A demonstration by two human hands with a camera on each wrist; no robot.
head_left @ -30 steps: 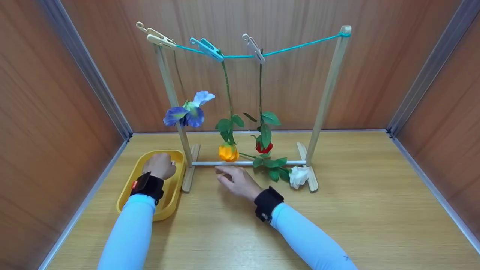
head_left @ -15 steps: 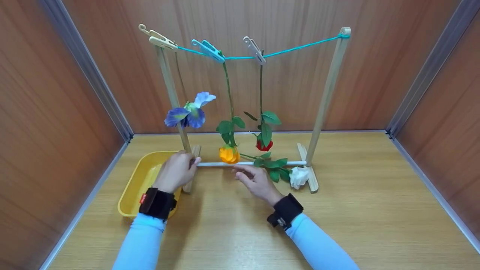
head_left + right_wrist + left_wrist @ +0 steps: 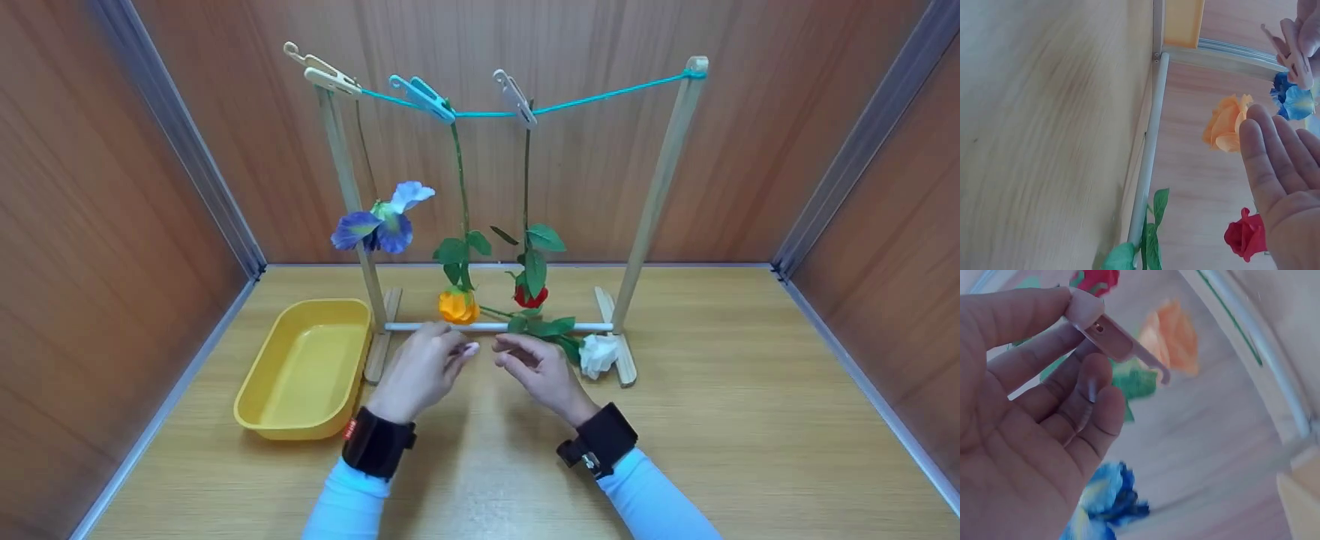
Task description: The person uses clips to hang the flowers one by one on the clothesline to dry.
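Note:
A pale pink clothespin [image 3: 1112, 340] with a hooked end is pinched between the thumb and fingers of my left hand [image 3: 424, 371]. From the head view that clothespin is mostly hidden by the hand. My right hand [image 3: 544, 373] holds nothing; its fingers extend loosely towards the left hand, with a small gap between them. Beside the right hand a white rose [image 3: 598, 355] lies on the table, its leafy stem across the white bottom bar [image 3: 495, 327]. Just behind both hands hang an orange rose [image 3: 458, 307] and a red rose [image 3: 531, 295], heads down.
A wooden stand carries a blue cord [image 3: 600, 94]. Cream [image 3: 330, 77], blue [image 3: 427, 97] and grey [image 3: 516, 97] clothespins are clipped along it. A blue-purple iris [image 3: 382, 221] hangs at left. The yellow tray [image 3: 300, 427] stands at left; wooden walls enclose the table.
My left hand has come out of the yellow tray and moved right, to in front of the bar. My right hand has shifted slightly right. The flowers hang as before.

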